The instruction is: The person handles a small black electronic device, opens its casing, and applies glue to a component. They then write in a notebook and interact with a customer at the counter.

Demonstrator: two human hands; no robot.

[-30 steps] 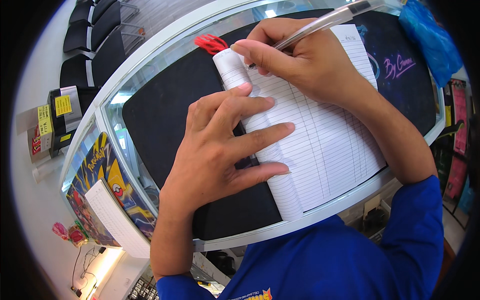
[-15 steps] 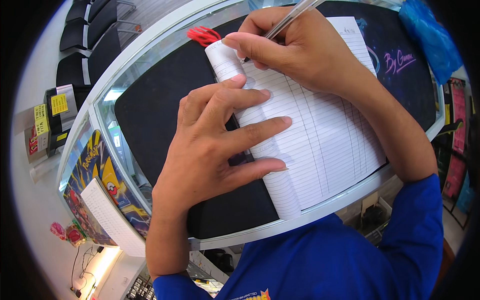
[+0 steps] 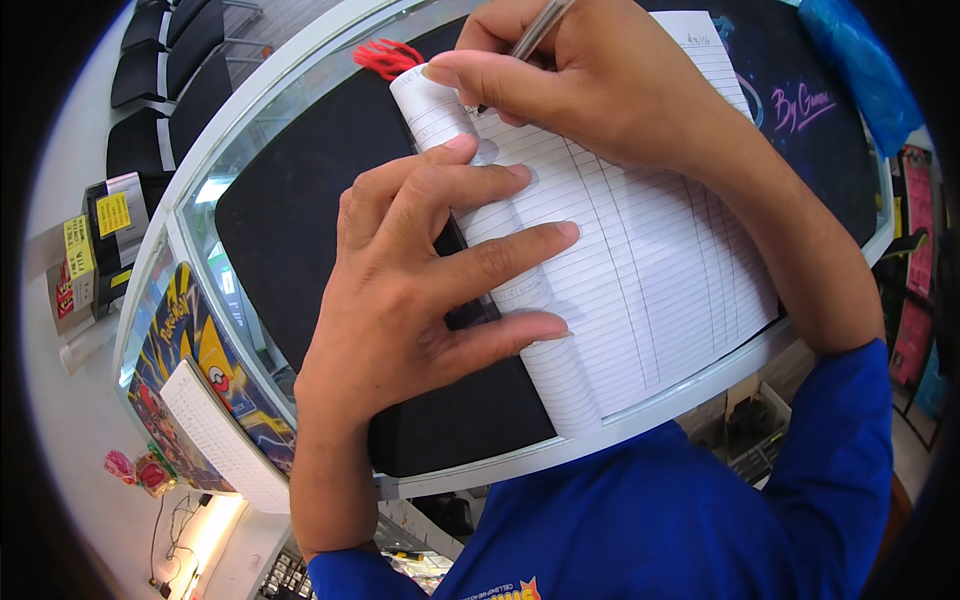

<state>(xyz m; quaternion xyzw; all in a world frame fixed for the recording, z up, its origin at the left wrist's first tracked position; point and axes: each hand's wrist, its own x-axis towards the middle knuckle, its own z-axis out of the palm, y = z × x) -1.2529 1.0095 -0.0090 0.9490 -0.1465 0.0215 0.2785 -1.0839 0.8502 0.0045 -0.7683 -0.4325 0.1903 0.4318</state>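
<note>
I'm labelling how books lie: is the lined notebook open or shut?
Open. The notebook shows a ruled page spread out, with paper curled into a roll along its left side; the left hand lies across it.

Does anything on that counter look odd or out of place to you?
The lined notebook: its left side curls into a roll instead of lying flat. Red strands also stick out by its upper end; what they belong to is unclear. No spill shows.
</note>
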